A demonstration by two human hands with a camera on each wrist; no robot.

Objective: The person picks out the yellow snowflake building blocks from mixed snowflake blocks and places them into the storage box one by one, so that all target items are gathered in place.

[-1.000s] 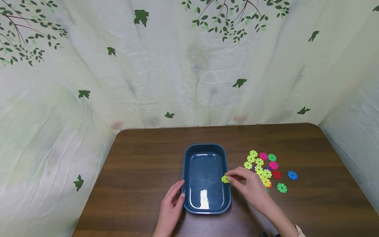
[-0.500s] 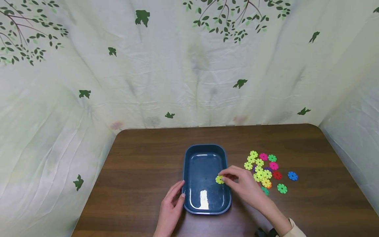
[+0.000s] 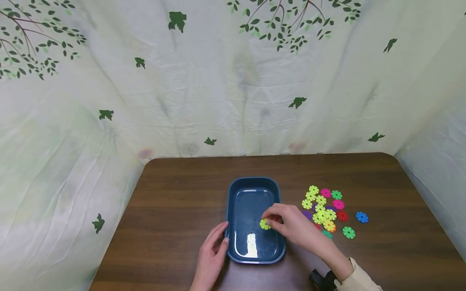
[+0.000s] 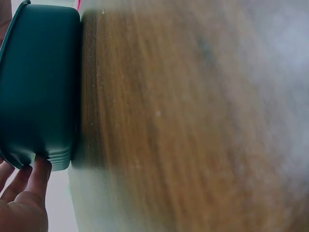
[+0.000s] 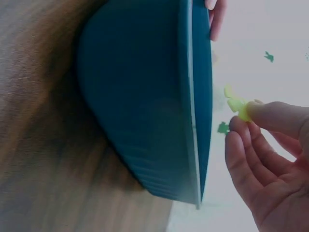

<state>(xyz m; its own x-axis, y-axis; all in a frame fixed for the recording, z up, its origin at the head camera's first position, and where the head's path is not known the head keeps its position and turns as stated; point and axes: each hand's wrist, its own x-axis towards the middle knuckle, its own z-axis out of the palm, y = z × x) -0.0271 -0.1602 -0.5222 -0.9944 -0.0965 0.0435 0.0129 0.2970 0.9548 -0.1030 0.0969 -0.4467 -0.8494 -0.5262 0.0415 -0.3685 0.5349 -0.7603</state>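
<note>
A yellow flower-shaped plastic disc (image 3: 264,224) is pinched between the thumb and fingers of my right hand (image 3: 295,226), over the blue tray (image 3: 247,214). Seen from the right wrist, the notched disc (image 5: 235,104) is held beyond the tray's rim, above the tray (image 5: 140,101). My left hand (image 3: 211,256) rests against the tray's left side, fingertips and thumb at the rim. In the left wrist view its fingers (image 4: 37,181) lie fairly straight against the tray's outer wall (image 4: 41,87).
Right of the tray lies a loose cluster of similar discs (image 3: 320,214), mostly yellow, with pink, green, red and purple ones. A blue disc (image 3: 362,217) and a green disc (image 3: 348,232) lie apart on the brown table (image 3: 182,210). A leaf-printed white cloth (image 3: 218,81) hangs behind.
My right hand has moved left with the yellow disc, from the tray's right rim to over its inside. My left hand has stayed at the tray's left side.
</note>
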